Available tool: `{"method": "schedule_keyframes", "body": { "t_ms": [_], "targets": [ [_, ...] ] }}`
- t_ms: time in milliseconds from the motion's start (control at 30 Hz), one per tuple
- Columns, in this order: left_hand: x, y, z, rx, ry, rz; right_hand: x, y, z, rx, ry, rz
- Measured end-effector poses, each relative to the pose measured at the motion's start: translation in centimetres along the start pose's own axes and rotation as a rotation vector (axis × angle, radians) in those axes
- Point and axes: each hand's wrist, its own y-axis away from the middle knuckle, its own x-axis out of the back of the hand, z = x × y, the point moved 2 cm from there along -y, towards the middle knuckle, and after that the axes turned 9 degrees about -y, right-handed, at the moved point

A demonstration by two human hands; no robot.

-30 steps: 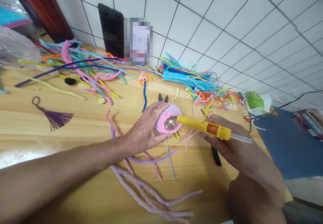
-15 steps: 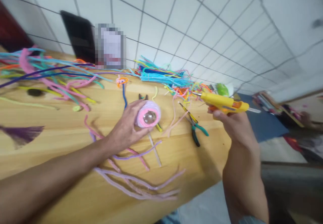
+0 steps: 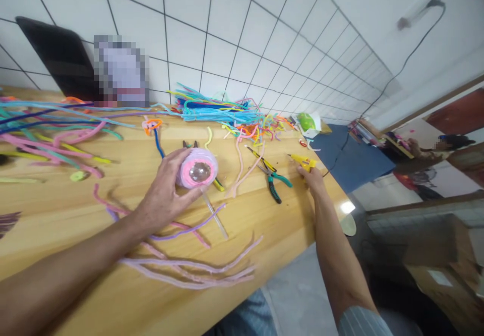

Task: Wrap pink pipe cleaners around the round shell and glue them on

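My left hand is closed around a round piece wrapped in lilac and pink pipe cleaner, with a shiny clear dome in its middle. Under and beside it lies a clear glue stick. Over the right part of the table, my right hand grips a yellow hot glue gun, its nozzle pointing left. Pliers with teal and black handles lie between the two hands, touching or overlapping a yellow-handled tool. Loose lilac pipe cleaners are spread below my left wrist.
Bundled blue pipe cleaners and a tangle of coloured scraps lie along the tiled wall. A dark tablet-like panel leans there. A black cord runs down the right side. Farther right, a person is partly visible.
My right hand has lowered the glue gun toward the right part of the table, farther from me. My left hand still holds the wrapped piece. The view has swung to the right.
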Motion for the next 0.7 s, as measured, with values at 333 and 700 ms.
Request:
{"method": "schedule_keyframes", "body": {
  "t_ms": [333,700],
  "targets": [
    [0.2,-0.1,0.0,0.089,-0.028,-0.066,-2.0,12.2,-5.9,0.494,-0.052,-0.184],
    [0.0,0.0,-0.6,0.001,0.051,0.023,-5.5,18.2,-13.5,0.707,-0.080,-0.686]
  ]
}}
